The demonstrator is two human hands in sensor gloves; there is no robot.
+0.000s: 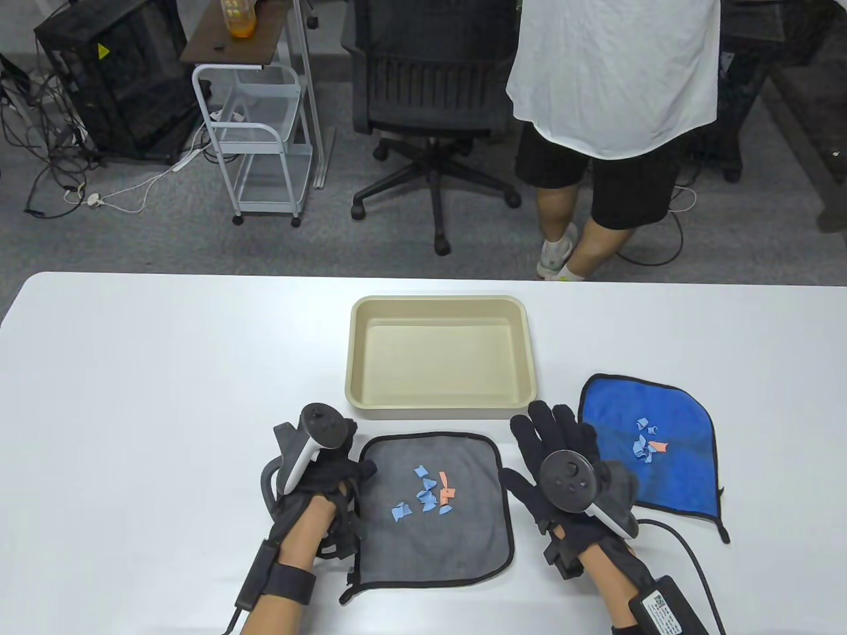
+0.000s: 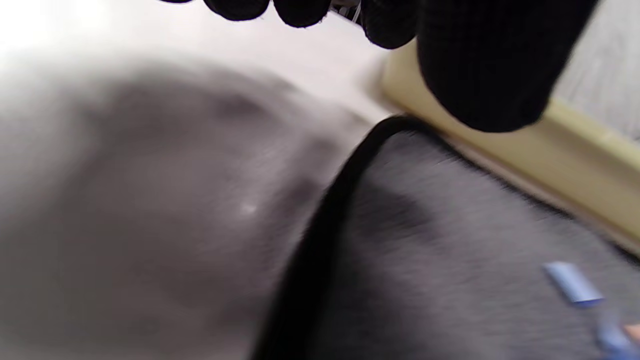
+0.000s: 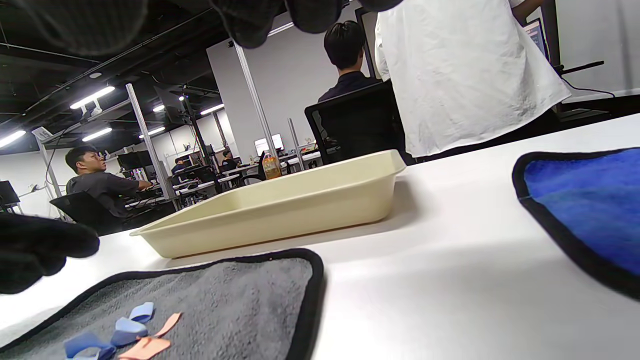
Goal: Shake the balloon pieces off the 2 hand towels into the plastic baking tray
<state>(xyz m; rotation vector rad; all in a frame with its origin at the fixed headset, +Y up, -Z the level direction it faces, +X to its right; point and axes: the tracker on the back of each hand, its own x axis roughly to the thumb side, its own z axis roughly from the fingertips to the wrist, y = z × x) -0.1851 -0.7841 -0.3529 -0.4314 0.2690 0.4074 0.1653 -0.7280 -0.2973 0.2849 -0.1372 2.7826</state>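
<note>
A cream plastic tray (image 1: 440, 397) sits at the table's middle with nothing inside. Just in front of it lies a grey towel (image 1: 430, 529) carrying blue and orange balloon pieces (image 1: 427, 496). A blue towel (image 1: 668, 476) with its own balloon pieces (image 1: 645, 446) lies to the right. My left hand (image 1: 344, 463) is at the grey towel's left edge, its thumb over the black hem and its fingers loosely curled, holding nothing. In the left wrist view the fingertips (image 2: 480, 65) hover above the towel's corner (image 2: 390, 130). My right hand (image 1: 552, 430) rests flat with spread fingers between the two towels.
A person in a white shirt (image 1: 609, 99) stands just beyond the table's far edge on the right. A black office chair (image 1: 430, 99) and a white wire cart (image 1: 265, 139) stand on the floor behind. The white table (image 1: 132, 397) stretches wide on the left.
</note>
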